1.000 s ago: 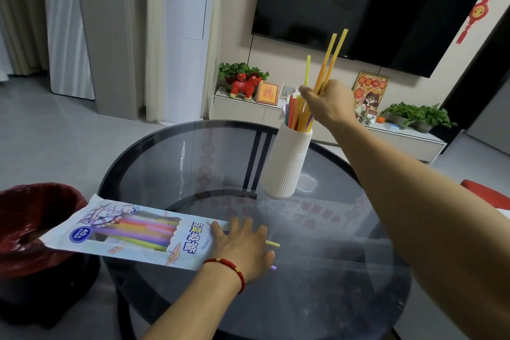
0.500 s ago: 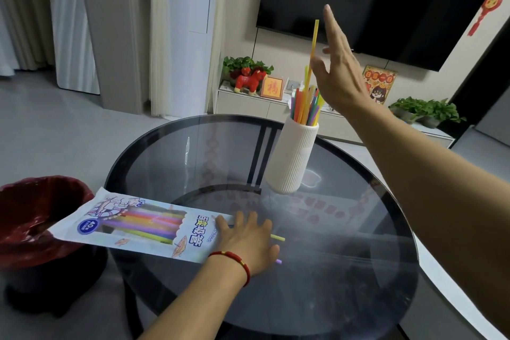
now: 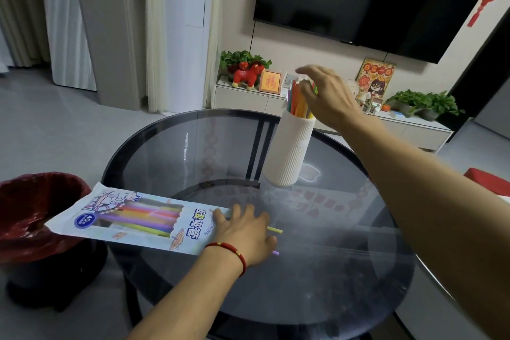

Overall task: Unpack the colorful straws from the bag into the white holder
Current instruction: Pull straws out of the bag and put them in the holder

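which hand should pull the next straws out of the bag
Left. The left hand already rests on the bag's open end, where straw tips poke out. The right hand is over the white holder.

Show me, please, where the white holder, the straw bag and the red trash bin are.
white holder point(image 3: 288, 150), head view, on its ribbed side wall.
straw bag point(image 3: 132, 218), head view, on its clear window.
red trash bin point(image 3: 30, 218), head view, on its red liner.

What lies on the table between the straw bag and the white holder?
Only bare glass table separates the bag from the white holder, seen in the head view.
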`<state>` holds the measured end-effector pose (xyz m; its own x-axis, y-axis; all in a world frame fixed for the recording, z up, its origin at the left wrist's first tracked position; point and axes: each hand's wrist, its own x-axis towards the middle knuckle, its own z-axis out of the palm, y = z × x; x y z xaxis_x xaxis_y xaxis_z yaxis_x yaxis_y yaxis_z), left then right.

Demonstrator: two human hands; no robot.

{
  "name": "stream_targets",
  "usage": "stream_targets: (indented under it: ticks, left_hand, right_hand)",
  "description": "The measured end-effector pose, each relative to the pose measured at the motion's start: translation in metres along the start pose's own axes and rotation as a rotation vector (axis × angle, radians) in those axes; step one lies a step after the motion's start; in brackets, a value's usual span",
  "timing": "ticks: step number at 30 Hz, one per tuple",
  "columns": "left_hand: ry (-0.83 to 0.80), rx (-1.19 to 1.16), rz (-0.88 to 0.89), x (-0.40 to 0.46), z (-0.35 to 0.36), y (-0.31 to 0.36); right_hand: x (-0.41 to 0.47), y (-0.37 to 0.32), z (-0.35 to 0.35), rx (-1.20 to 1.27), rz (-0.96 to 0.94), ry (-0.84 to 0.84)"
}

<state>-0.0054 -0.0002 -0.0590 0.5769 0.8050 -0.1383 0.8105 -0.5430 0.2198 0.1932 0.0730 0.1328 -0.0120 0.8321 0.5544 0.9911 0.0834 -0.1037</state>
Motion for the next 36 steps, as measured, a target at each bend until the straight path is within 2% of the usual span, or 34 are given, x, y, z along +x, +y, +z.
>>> stream_targets:
  ticks: [5, 6, 9, 11, 13, 17, 19, 23, 25, 29, 32, 36]
  left_hand:
    - [0.026, -0.054, 0.04, 0.002, -0.001, -0.008]
    - [0.041, -0.069, 0.06, 0.002, -0.003, -0.012]
    - [0.055, -0.056, 0.13, -0.002, -0.009, -0.027]
    - [0.04, -0.025, 0.14, -0.006, -0.012, -0.041]
    - [-0.012, 0.018, 0.115, -0.01, -0.014, -0.057]
    - [-0.141, 0.085, 0.075, -0.018, -0.015, -0.077]
    - [-0.108, 0.067, 0.096, -0.02, -0.015, -0.077]
    - [0.005, 0.092, 0.158, -0.023, -0.017, -0.064]
    - [0.061, 0.118, 0.193, -0.026, -0.016, -0.056]
    - [0.131, 0.15, 0.226, -0.027, -0.016, -0.042]
    - [0.173, 0.161, 0.23, -0.028, -0.015, -0.039]
    - [0.221, 0.172, 0.26, -0.029, -0.013, -0.031]
  right_hand:
    - [-0.003, 0.0, -0.003, 0.007, 0.024, -0.146]
    - [-0.006, 0.0, -0.003, 0.02, 0.021, -0.095]
    - [-0.026, -0.006, -0.011, 0.086, 0.028, 0.202]
    - [-0.053, -0.01, -0.01, 0.144, 0.014, 0.276]
    - [-0.092, -0.011, 0.0, 0.198, 0.016, 0.14]
    - [-0.183, -0.016, 0.048, 0.192, 0.088, -0.342]
    - [-0.217, -0.023, 0.071, 0.222, 0.136, -0.434]
    - [-0.248, -0.037, 0.101, 0.21, 0.064, -0.452]
    - [-0.252, -0.044, 0.106, 0.306, 0.038, -0.404]
    - [-0.249, -0.043, 0.103, 0.528, 0.082, -0.309]
    - [-0.247, -0.034, 0.098, 0.595, 0.067, -0.33]
    - [-0.249, -0.032, 0.096, 0.688, 0.137, -0.241]
